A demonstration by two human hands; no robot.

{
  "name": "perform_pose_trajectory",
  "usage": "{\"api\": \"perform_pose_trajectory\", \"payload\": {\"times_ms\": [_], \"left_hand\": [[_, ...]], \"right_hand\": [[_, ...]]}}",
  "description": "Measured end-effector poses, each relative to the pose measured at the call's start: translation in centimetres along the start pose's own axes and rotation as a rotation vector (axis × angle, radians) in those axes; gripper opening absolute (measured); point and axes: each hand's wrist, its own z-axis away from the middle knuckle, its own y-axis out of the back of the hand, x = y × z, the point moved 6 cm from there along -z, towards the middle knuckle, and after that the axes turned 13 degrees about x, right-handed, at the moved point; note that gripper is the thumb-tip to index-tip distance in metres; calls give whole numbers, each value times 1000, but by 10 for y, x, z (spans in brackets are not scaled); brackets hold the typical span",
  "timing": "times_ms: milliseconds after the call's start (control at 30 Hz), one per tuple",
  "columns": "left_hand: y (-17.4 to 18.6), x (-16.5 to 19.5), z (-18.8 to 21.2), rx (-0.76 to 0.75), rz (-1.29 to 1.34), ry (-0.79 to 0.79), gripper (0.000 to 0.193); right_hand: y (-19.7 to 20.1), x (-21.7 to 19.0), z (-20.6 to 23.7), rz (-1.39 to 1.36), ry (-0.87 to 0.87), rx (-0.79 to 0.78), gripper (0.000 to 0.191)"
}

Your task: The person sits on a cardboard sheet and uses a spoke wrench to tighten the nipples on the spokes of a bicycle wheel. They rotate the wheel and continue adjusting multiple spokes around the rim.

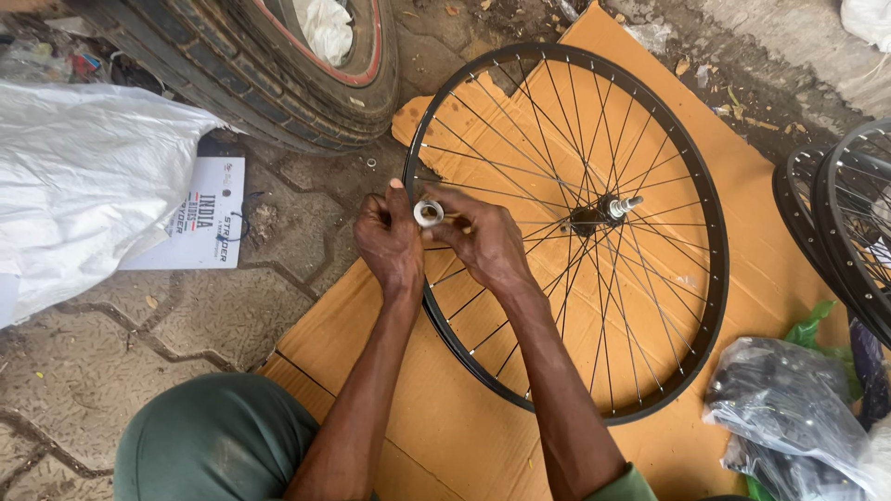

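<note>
A black spoked bicycle wheel rim [716,278] lies flat on a sheet of brown cardboard [445,417], with its hub and axle [613,210] at the middle. My left hand [390,239] and my right hand [483,241] meet over the rim's left edge. Both pinch a small white roll of tape [428,213] between their fingertips, just above the rim. My forearms reach up from the bottom of the view, over my knee in green trousers [218,441].
A large car tyre [269,79] stands at the top left. A white sack [83,176] and a white printed card [204,215] lie on the paved ground at the left. More black rims [849,223] lean at the right, above plastic bags [789,408] of parts.
</note>
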Motion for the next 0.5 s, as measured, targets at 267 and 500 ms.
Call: {"api": "perform_pose_trajectory", "payload": {"times_ms": [267, 500], "left_hand": [[2, -7, -4, 46, 16, -7, 53], [-1, -7, -3, 5, 25, 16, 52]], "right_hand": [[-6, 8, -2, 36, 122, -41, 28], [-13, 20, -7, 428, -15, 17, 40]]}}
